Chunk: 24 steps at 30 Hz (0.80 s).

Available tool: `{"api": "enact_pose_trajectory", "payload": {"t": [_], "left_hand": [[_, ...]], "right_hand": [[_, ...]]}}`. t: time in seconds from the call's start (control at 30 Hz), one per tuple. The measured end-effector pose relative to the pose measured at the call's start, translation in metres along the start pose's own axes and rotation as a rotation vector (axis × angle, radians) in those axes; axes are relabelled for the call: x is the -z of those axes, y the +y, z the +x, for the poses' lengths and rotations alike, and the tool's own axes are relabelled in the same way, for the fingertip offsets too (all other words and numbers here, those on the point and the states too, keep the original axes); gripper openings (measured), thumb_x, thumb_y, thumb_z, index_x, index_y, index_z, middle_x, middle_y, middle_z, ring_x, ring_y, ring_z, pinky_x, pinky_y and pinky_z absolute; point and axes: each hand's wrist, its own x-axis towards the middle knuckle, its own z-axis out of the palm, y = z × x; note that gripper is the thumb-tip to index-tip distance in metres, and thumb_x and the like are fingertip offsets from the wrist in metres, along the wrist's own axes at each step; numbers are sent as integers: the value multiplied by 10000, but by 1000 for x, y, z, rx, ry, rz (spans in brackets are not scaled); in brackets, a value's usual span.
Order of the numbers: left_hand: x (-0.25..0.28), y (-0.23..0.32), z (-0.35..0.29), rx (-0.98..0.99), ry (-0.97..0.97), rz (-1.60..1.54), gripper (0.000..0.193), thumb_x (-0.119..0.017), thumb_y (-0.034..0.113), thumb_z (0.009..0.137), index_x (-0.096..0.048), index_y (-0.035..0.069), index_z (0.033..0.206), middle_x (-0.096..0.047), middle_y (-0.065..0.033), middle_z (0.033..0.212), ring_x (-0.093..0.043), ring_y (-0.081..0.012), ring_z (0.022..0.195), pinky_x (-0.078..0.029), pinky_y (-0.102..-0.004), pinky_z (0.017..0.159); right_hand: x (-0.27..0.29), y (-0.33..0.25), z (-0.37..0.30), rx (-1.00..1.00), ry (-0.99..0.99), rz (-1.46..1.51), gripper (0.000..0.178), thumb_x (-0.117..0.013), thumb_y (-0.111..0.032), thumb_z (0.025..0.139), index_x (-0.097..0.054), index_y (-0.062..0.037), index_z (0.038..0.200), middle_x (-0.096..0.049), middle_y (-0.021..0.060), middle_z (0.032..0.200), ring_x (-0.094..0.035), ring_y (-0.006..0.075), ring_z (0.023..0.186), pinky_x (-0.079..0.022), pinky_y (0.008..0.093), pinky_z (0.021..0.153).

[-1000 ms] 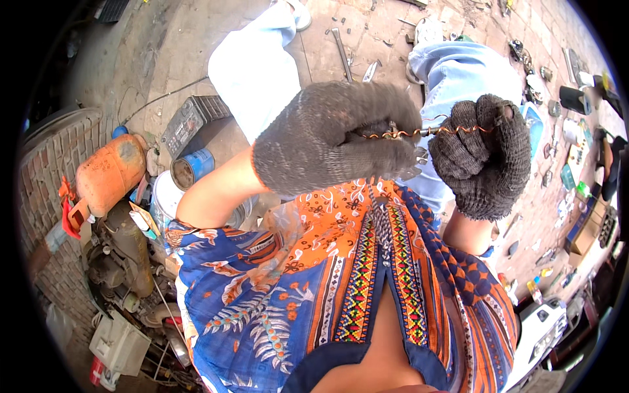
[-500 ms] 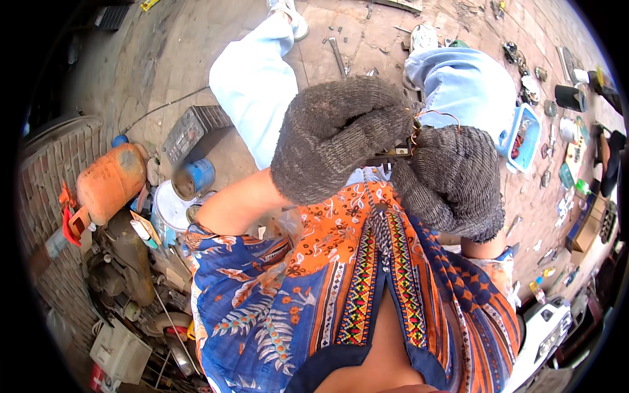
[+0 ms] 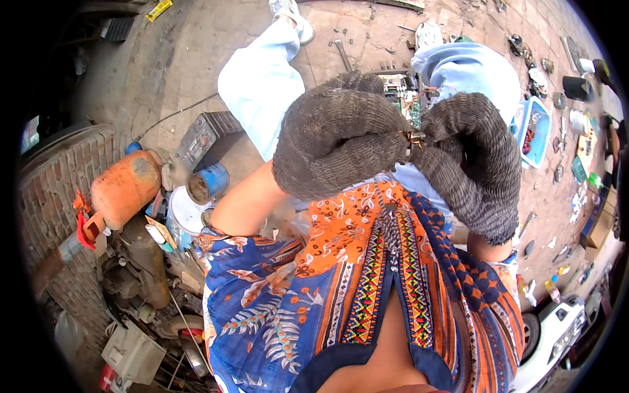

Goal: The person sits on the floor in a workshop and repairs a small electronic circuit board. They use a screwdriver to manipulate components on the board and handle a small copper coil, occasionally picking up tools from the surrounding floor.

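Both my hands wear thick dark grey knitted gloves and meet in front of my lap. My left hand (image 3: 341, 137) is closed, its fingers curled round the near left side of a green circuit board (image 3: 411, 108) with metal and dark parts on it. At the board's right, my right hand (image 3: 468, 157) is bent in a pinch, thumb and fingertips near a small coppery piece (image 3: 414, 138) between the two gloves. The gloves hide much of the board and the exact grip.
On the paving ahead lies a metal hand tool (image 3: 342, 56). To the right stands a blue plastic basket (image 3: 538, 134) with small parts inside, among scattered scrap. An orange tank (image 3: 126, 188), a blue can (image 3: 208, 182) and a white-lidded bucket (image 3: 185, 209) crowd the left.
The circuit board's populated face has come into view beyond the gloves. My right hand has turned and shifted slightly right, and the loose copper wire loop above it no longer shows.
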Motion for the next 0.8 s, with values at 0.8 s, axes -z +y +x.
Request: {"api": "enact_pose_trajectory", "payload": {"t": [0.8], "left_hand": [[8, 8, 14, 383, 123, 44, 206, -662, 125, 804, -641, -29, 938, -640, -115, 748, -638, -220, 694, -493, -315, 627]], "right_hand": [[-18, 14, 42, -91, 379, 332, 223, -641, -143, 838, -607, -32, 1028, -592, 3, 818, -466, 51, 641, -395, 198, 565]]}}
